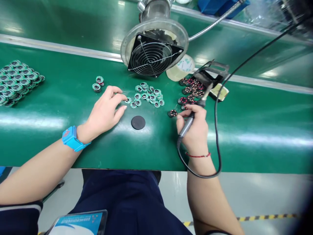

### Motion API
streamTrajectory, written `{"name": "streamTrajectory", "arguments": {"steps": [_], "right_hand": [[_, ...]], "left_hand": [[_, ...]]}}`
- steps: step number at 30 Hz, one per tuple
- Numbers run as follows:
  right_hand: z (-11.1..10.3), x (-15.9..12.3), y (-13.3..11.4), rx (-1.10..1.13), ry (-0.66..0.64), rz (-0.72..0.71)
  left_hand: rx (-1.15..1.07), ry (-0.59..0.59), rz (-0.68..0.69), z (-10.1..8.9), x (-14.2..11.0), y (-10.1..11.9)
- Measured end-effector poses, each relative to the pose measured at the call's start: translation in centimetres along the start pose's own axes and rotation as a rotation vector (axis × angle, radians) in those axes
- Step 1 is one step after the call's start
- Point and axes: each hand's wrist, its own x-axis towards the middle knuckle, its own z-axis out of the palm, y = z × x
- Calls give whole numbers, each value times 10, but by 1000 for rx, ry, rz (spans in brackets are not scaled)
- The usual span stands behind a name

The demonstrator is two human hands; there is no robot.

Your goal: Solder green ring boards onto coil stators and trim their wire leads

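Observation:
My left hand (105, 109) reaches in with thumb and fingers apart. Its fingertips are at a small green ring-shaped circuit board (128, 100) on the left edge of a loose pile of such boards (152, 97). A soldering iron (188, 124) lies in the grip of my right hand (195, 129), its tip pointing up and away. The right fingertips are also at a small wound coil (172, 113), perhaps touching it. Between the hands a flat black disc (138, 122) rests on the green mat.
More coils (192, 89) are heaped by the soldering iron stand (210, 76) and its sponge (221, 92). A fan in a hood (153, 58) hangs above, near a tape roll (181, 68). Stacked assemblies (18, 81) are at far left; two more (97, 84) stand nearer. The iron's cable (216, 130) loops over my right forearm.

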Motion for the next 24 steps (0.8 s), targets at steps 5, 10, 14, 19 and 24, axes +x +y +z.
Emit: {"name": "streamTrajectory", "arguments": {"steps": [5, 10, 14, 19, 24], "right_hand": [[6, 2, -5, -79, -39, 168], [14, 13, -5, -99, -118, 154], [13, 1, -26, 143, -243, -52], [15, -12, -64, 257, -310, -404], [23, -11, -75, 243, -296, -564]], "left_hand": [[-54, -48, 20, 1, -2, 4], [-130, -93, 44, 2, -3, 7], [-388, -220, -65, 1, -5, 14], [-643, -401, -120, 3, -7, 28], [-623, -389, -110, 1, -5, 32]]}}
